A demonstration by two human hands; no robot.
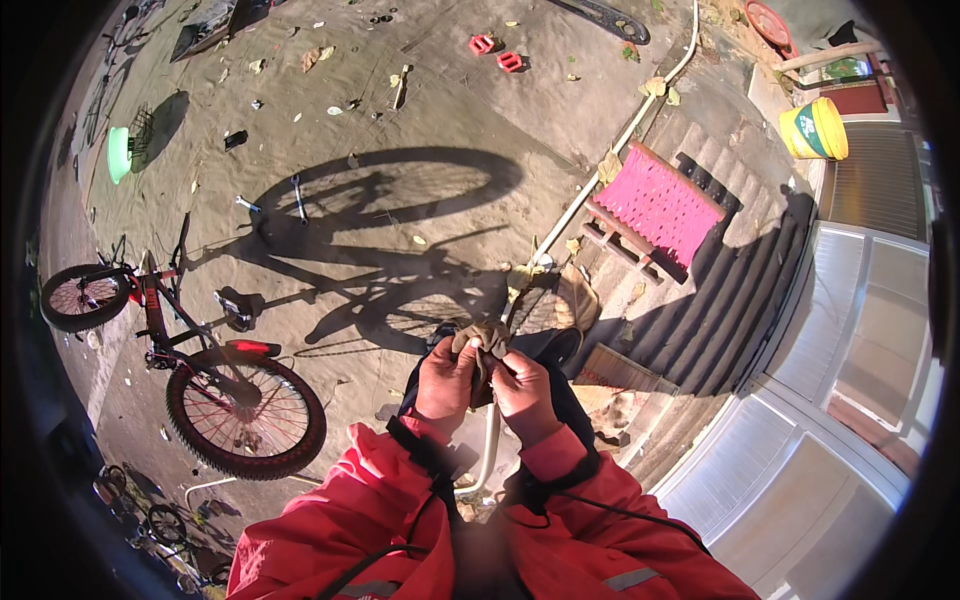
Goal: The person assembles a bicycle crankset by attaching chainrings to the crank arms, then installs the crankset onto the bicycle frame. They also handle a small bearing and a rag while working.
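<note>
In front of my body, both hands meet over a crumpled brown cloth (482,334). My left hand (445,384) pinches it with thumb and fingers together. My right hand (525,393) grips the same cloth close beside, its thumb near the left one. The cloth bunches up above the fingertips, and its lower part is hidden between the hands. Red jacket sleeves cover both forearms. To the left is a red and black bicycle (152,305), its near wheel (245,412) closest to me.
Two wrenches (300,199) lie on the ground beyond the bicycle. Farther off are red pedals (510,62) and a black chain guard (604,18). A pink woven stool (660,205) stands at right beside a pale pipe (625,138). Beyond it is a yellow bucket (814,130).
</note>
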